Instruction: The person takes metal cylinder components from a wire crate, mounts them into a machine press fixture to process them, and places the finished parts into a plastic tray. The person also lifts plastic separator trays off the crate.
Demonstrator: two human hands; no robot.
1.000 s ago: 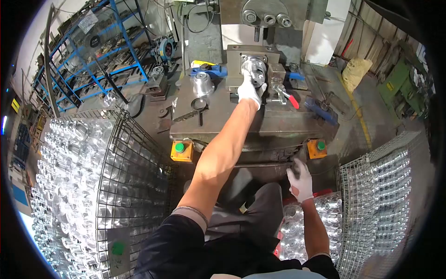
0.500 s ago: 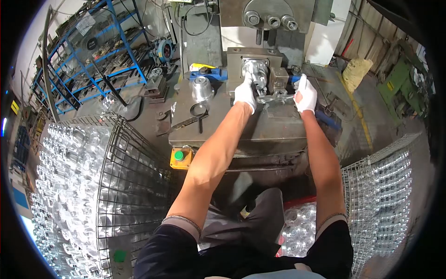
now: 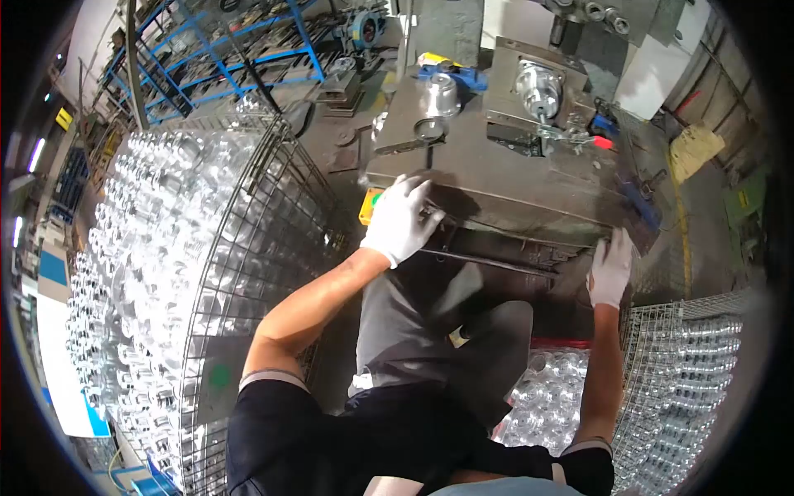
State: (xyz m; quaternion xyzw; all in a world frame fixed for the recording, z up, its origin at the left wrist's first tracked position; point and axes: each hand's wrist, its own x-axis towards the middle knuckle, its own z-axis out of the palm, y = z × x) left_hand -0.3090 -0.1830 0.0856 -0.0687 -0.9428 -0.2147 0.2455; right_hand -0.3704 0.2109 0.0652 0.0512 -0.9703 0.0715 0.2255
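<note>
Gloved in white, the left hand [image 3: 401,221] hovers at the near left edge of the metal table [image 3: 513,178], fingers spread and thumb apart, partly covering a yellow button box [image 3: 366,208]; whether they touch cannot be told. The right hand [image 3: 610,271], also gloved, is near the table's near right corner, fingers extended and slightly parted, with nothing visible in its grasp. Toward the far side, a shiny part [image 3: 538,88] sits in the block fixture [image 3: 501,93], well apart from both hands, with a red-handled clamp [image 3: 602,142] to its right. Left of the fixture stands a shiny cup-shaped piece [image 3: 441,97], with a ring tool [image 3: 429,130] nearer the person.
</note>
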